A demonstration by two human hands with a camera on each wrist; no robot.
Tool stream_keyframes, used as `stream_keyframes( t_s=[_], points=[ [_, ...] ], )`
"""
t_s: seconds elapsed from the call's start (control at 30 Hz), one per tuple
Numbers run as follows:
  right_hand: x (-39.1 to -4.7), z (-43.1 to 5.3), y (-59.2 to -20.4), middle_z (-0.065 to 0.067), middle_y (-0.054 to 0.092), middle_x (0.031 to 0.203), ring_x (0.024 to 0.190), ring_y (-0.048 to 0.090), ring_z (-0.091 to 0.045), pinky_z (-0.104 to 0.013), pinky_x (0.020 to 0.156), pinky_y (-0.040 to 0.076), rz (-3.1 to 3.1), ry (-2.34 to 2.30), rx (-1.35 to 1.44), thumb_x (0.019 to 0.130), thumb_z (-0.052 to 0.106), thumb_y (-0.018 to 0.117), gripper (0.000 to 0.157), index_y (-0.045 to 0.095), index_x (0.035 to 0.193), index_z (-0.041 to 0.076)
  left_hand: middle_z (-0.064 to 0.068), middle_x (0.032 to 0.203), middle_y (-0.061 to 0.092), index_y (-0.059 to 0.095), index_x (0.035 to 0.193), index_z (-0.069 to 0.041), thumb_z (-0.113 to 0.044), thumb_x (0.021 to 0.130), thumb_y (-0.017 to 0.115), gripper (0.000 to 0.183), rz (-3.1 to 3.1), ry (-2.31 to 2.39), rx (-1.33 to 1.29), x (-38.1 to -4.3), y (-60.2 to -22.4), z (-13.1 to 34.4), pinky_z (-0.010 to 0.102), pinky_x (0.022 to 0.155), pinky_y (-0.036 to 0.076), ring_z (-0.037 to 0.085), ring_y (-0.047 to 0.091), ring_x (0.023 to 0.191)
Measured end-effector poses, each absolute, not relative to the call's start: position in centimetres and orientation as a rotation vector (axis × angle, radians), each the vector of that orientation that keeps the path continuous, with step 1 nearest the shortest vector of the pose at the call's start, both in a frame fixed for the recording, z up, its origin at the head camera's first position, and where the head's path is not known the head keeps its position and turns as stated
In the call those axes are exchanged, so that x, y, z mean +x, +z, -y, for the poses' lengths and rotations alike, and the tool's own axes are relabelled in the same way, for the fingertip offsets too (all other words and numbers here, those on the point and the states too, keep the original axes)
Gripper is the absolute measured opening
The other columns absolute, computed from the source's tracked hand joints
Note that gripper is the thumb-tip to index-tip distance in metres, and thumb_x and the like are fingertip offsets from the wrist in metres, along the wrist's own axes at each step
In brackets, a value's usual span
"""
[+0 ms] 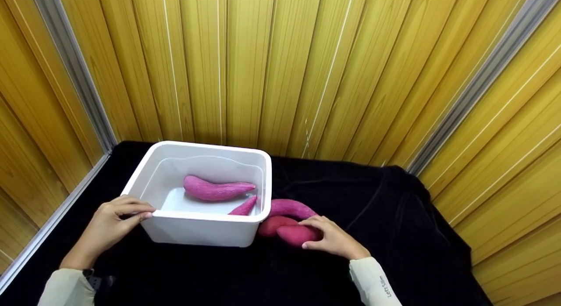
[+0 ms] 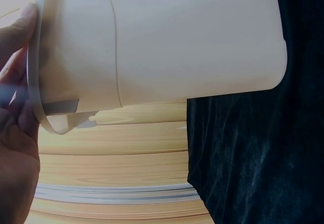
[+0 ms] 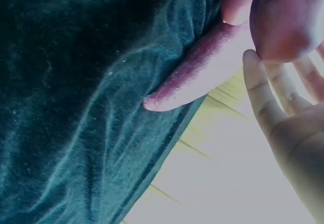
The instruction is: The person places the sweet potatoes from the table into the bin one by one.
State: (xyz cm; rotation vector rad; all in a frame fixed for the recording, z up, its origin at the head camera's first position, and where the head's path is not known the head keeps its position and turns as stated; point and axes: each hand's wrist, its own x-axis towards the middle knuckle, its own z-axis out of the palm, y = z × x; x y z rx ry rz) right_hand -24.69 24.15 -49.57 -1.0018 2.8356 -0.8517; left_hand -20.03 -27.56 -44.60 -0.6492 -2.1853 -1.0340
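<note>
A white plastic bin [image 1: 199,229] stands left of centre, with two purple-skinned sweet potatoes inside: a long one [image 1: 214,190] across the floor and a second [image 1: 244,206] partly hidden by the near wall. My left hand [image 1: 115,220] pinches the bin's near-left rim, and in the left wrist view the fingers [image 2: 17,34] lie at that rim. Right of the bin, my right hand [image 1: 335,239] holds a rounded reddish sweet potato [image 1: 294,235] between thumb and fingers. Another reddish one [image 1: 274,225] lies against it. Behind them a long curved purple one [image 1: 289,206] rests on the cloth.
Black velvety cloth [image 1: 377,201] covers the table, with folds toward the right. Yellow wood-patterned panels [image 1: 289,73] rise behind and at both sides, with grey metal strips [image 1: 72,65] at the corners.
</note>
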Motion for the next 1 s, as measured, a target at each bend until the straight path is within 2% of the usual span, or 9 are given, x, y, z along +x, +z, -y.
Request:
stream_keyframes(
  t_s=[0.3,0.43,0.63,0.83,1.0],
  points=[
    [-24.7,-24.0,-48.4,0.002,0.06,0.126,0.122,0.051,-0.023,-0.049,0.104,0.041,-2.82,-0.862,-0.977,0.083,0.045,0.073,0.053,0.061,0.127,0.018,-0.003,0.08,0.07,0.079,0.082,-0.012,0.019,0.061,0.078,0.037,2.171,-1.045,-0.662,-19.9,-44.6,27.6,0.002,0.08,0.041,-0.006,0.057,0.082],
    [-24.7,-23.9,-47.9,0.004,0.06,0.125,0.118,0.053,-0.02,-0.046,0.101,0.044,-2.833,-0.855,-1.017,0.083,0.045,0.072,0.054,0.061,0.127,0.016,-0.003,0.08,0.071,0.079,0.082,-0.012,0.018,0.062,0.079,0.036,2.177,-1.05,-0.65,-19.9,-44.5,27.5,0.002,0.079,0.041,-0.006,0.057,0.083],
    [-24.8,-23.7,-47.1,0.006,0.06,0.123,0.115,0.054,-0.015,-0.04,0.099,0.046,-2.85,-0.853,-1.065,0.083,0.045,0.072,0.051,0.061,0.127,0.021,-0.003,0.08,0.071,0.079,0.081,-0.013,0.018,0.062,0.079,0.036,2.186,-1.056,-0.641,-20.0,-44.5,27.4,0.002,0.079,0.041,-0.006,0.057,0.083],
    [-24.9,-23.4,-46.3,0.005,0.062,0.122,0.112,0.055,-0.015,-0.037,0.097,0.047,-2.826,-0.905,-1.113,0.083,0.041,0.074,0.05,0.062,0.126,0.017,-0.004,0.08,0.071,0.078,0.082,-0.013,0.017,0.062,0.079,0.036,2.182,-1.057,-0.659,-20.0,-44.5,27.5,0.002,0.081,0.041,-0.005,0.058,0.083],
    [-25.0,-23.2,-45.5,0.004,0.061,0.121,0.106,0.055,-0.014,-0.03,0.087,0.05,-2.818,-0.912,-1.128,0.083,0.041,0.074,0.051,0.062,0.126,0.017,-0.004,0.08,0.071,0.079,0.082,-0.013,0.017,0.062,0.079,0.036,2.18,-1.058,-0.659,-20.0,-44.5,27.6,0.002,0.081,0.041,-0.005,0.058,0.083]
  ],
)
